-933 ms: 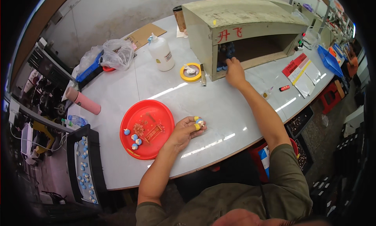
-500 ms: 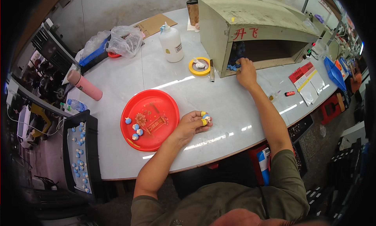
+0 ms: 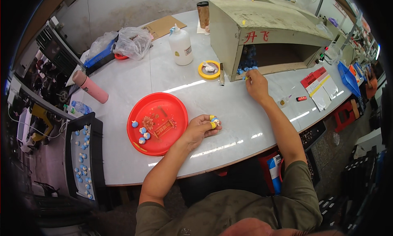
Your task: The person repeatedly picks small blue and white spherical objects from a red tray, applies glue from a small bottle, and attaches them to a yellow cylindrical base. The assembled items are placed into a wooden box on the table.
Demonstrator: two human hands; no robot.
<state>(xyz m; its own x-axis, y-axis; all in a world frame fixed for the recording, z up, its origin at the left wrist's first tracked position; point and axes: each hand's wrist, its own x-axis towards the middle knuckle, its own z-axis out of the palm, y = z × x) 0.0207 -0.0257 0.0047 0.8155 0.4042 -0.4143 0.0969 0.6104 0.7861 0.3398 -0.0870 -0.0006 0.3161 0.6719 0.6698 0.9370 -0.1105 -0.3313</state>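
Over the table, the fingers of my left hand (image 3: 199, 129) are closed around a small blue-and-white figure piece (image 3: 215, 121). Yellow bands wrap its thumb and a finger. My right hand (image 3: 257, 85) is just in front of the open mouth of a greenish metal box (image 3: 224, 39). Its fingertips pinch a small blue piece (image 3: 244, 77), partly hidden by the fingers. Inside the box, at its left side, several blue pieces (image 3: 248, 60) are heaped. A red round tray (image 3: 163, 105) left of my left hand carries several blue-and-white balls (image 3: 143, 130).
A black bin (image 3: 98, 154) with more blue-and-white pieces stands at the left edge. Further back are a pink flask (image 3: 91, 87), a white bottle (image 3: 180, 46) and a yellow tape roll (image 3: 208, 70). Red-and-yellow papers (image 3: 317, 82) and a small red tube (image 3: 301, 99) lie at the right.
My right hand has drawn back slightly from the box's mouth, with a small blue piece now between its fingertips. My left hand still holds its piece in about the same place.
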